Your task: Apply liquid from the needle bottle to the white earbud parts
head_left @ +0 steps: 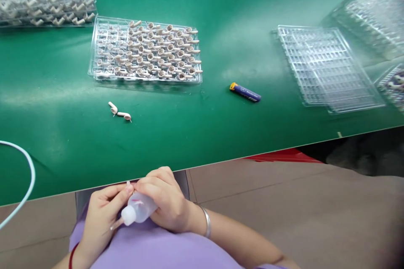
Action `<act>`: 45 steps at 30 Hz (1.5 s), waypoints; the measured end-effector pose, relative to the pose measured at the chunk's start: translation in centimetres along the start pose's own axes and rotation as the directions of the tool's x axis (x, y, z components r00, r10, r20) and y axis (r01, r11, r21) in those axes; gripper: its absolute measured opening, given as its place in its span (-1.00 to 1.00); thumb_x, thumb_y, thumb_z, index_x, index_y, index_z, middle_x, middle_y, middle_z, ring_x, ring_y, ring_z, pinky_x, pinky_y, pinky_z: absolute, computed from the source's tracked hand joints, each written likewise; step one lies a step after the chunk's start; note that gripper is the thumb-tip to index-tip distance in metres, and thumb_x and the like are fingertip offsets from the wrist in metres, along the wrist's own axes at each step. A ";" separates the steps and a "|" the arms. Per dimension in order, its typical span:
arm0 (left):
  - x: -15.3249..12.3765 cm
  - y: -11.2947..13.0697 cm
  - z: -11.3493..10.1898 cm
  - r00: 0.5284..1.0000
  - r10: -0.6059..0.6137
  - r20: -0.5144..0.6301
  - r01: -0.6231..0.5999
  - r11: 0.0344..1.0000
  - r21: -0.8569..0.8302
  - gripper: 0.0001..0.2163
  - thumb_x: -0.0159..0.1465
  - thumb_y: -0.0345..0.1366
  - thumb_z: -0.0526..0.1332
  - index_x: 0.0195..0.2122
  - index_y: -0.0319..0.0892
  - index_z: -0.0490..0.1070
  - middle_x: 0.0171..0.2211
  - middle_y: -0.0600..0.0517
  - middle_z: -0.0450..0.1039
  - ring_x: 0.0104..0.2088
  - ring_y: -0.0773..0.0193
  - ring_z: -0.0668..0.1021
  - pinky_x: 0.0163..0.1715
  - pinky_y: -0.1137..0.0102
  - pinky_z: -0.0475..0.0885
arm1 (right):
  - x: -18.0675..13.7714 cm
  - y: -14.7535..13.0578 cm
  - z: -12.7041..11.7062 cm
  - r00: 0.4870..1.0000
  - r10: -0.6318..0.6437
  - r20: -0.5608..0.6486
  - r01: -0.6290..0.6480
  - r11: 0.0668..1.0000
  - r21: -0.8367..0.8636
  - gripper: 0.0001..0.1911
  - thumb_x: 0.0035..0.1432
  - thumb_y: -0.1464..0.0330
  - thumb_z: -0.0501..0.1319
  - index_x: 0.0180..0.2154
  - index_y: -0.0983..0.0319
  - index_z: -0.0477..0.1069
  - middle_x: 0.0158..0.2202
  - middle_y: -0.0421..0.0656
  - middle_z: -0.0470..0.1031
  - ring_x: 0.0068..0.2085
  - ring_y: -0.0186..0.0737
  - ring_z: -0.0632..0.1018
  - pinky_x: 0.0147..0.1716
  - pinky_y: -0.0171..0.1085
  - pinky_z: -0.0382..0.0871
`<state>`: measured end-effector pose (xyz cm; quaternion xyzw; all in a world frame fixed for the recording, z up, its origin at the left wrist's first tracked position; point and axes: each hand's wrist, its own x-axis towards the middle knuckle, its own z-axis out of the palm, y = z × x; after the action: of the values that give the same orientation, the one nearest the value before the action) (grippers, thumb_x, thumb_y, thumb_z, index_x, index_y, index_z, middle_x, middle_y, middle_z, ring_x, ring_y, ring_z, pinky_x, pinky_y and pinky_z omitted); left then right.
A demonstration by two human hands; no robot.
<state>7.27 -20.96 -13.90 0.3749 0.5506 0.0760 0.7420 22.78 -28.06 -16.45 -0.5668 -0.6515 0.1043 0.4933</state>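
Nearest, over the lap below the desk's near edge: small translucent plastic squeeze bottle (139,208), clasped by right hand (166,199); left hand (102,214) pinching at its white tip. Probably light, soft-walled, slippery; best gripped around the body. Farther in: two loose beige parts (119,111), blue lighter (245,92), clear tray (145,50) of parts.

A green table (221,134) spreads ahead of the grip, its glossy top catching soft overhead light — pale patches show. To the right and below lies a brownish tiled floor (299,201).
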 end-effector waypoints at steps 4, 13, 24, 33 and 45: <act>0.2 -0.2 0.2 1.000 0.019 0.021 -0.018 0.998 -0.053 -0.73 0.07 -0.05 0.41 -0.29 -0.11 0.66 -0.46 0.01 0.57 -0.53 0.39 0.45 -0.48 0.53 0.42 | 0.1 0.1 0.0 1.000 0.001 0.001 -0.001 1.000 0.002 -0.75 0.21 0.52 0.16 -0.06 0.25 0.33 -0.33 -0.10 0.60 -0.32 -0.17 0.51 -0.30 -0.17 0.33; -1.4 2.9 -0.3 0.762 0.640 0.105 -0.587 0.613 0.529 -0.93 0.17 -0.26 0.34 -0.34 -0.03 0.64 -0.37 0.06 0.63 -0.37 0.30 0.63 -0.35 0.55 0.50 | 0.8 0.8 -2.8 0.961 0.277 0.023 -0.267 0.895 0.357 -0.72 0.09 0.43 0.35 -0.17 0.14 0.34 -0.33 -0.18 0.50 -0.34 -0.24 0.50 -0.37 -0.26 0.45; -1.7 4.2 -0.2 0.282 0.884 0.374 -0.715 -0.066 0.696 -0.84 0.23 -0.47 0.30 -0.17 -0.17 0.52 -0.36 0.08 0.48 -0.41 0.44 0.53 -0.39 0.55 0.45 | 2.4 4.0 -6.3 0.800 0.518 -0.304 -0.445 0.851 0.279 -0.67 0.03 0.38 0.41 -0.20 0.13 0.33 -0.35 -0.25 0.50 -0.34 -0.26 0.54 -0.33 -0.26 0.45; -0.6 6.7 0.4 0.313 0.856 0.411 -0.746 -0.046 0.664 -0.87 0.23 -0.40 0.32 -0.20 -0.12 0.54 -0.39 0.10 0.49 -0.46 0.43 0.52 -0.45 0.51 0.44 | 2.2 4.7 -6.2 0.770 0.556 -0.313 -0.459 0.823 0.334 -0.66 0.03 0.36 0.40 -0.19 0.13 0.32 -0.36 -0.25 0.52 -0.37 -0.27 0.55 -0.35 -0.27 0.47; 12.4 23.5 -1.4 0.234 0.936 0.264 -0.588 -0.081 0.805 -0.90 0.20 -0.29 0.29 -0.32 -0.09 0.62 -0.31 0.04 0.61 -0.25 0.21 0.60 -0.17 0.36 0.46 | 2.2 4.9 -5.9 0.781 0.530 -0.330 -0.470 0.847 0.247 -0.70 0.06 0.33 0.38 -0.20 0.15 0.33 -0.35 -0.22 0.51 -0.39 -0.28 0.54 -0.40 -0.30 0.48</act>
<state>17.87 2.85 -8.46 0.8799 0.3168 0.3147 0.1627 30.69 -27.03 -15.79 -0.6895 -0.3572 0.1669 0.6075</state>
